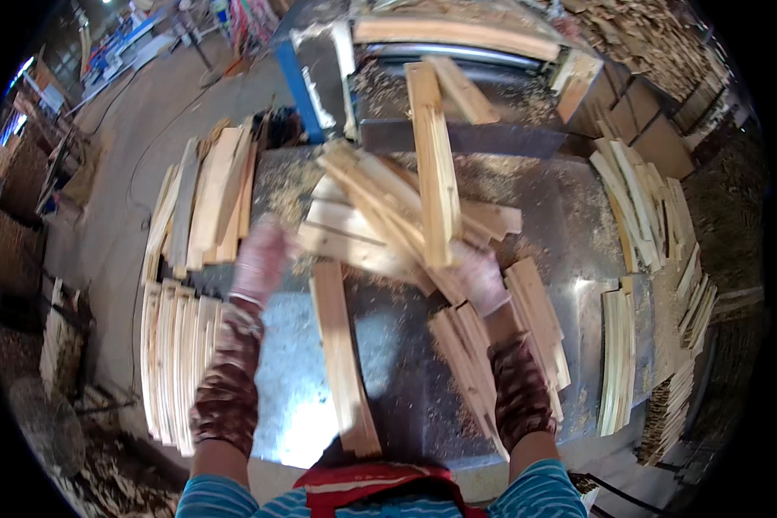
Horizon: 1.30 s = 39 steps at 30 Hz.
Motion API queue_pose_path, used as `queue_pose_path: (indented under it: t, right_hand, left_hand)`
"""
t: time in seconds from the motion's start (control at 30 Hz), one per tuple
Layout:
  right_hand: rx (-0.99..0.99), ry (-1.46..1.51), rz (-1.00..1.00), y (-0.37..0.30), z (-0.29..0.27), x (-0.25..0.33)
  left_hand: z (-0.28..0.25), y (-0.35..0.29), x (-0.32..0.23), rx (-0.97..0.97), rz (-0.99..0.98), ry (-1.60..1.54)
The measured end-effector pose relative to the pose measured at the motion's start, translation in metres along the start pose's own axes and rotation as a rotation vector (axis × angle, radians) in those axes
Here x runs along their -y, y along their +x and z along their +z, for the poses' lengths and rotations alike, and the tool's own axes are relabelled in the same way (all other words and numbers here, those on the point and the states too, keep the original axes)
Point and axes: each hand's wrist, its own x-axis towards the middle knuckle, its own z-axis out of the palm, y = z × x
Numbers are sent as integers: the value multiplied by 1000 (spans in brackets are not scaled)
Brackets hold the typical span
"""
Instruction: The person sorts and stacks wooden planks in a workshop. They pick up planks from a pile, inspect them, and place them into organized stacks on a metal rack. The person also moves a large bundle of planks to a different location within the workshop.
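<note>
My left hand (263, 259), in a pale glove, is over the left of the metal table, beside a loose pile of wooden boards (354, 237). Motion smears its fingers, and I see nothing held in it. My right hand (482, 274), also gloved and blurred, closes at the near end of a long wooden board (434, 164). That board points away from me, over the pile and up to the machine (457, 134). Its fingers are partly hidden. A single board (344, 354) lies lengthwise between my forearms. More boards (466, 354) lie next to my right forearm.
Stacked boards line the table's left side (177, 363) and right side (615, 358). A short board (464, 91) rests at the machine's opening, under a roller (457, 53). Wood shavings (509, 177) litter the metal table (388, 319). A cable (134, 173) crosses the floor at left.
</note>
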Motion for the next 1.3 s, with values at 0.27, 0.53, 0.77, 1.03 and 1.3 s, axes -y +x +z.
queue_pose_path:
  t: [0.27, 0.53, 0.77, 1.03, 1.3]
  right_hand:
    - [-101, -945, 434, -195, 81, -198]
    - [-281, -2056, 296, -220, 82, -313]
    - [-346, -1542, 290, -201, 63, -273]
    - [-208, 17, 380, -253, 17, -179]
    - [-380, -1148, 86, -260, 65, -272]
  left_hand:
    - [2, -219, 137, 148, -387, 208]
    - [-85, -360, 104, -382, -521, 54]
    - [-50, -379, 97, -263, -516, -36]
    - [-56, -359, 131, -217, -593, -70]
    - [-165, -359, 214, -422, -736, 937]
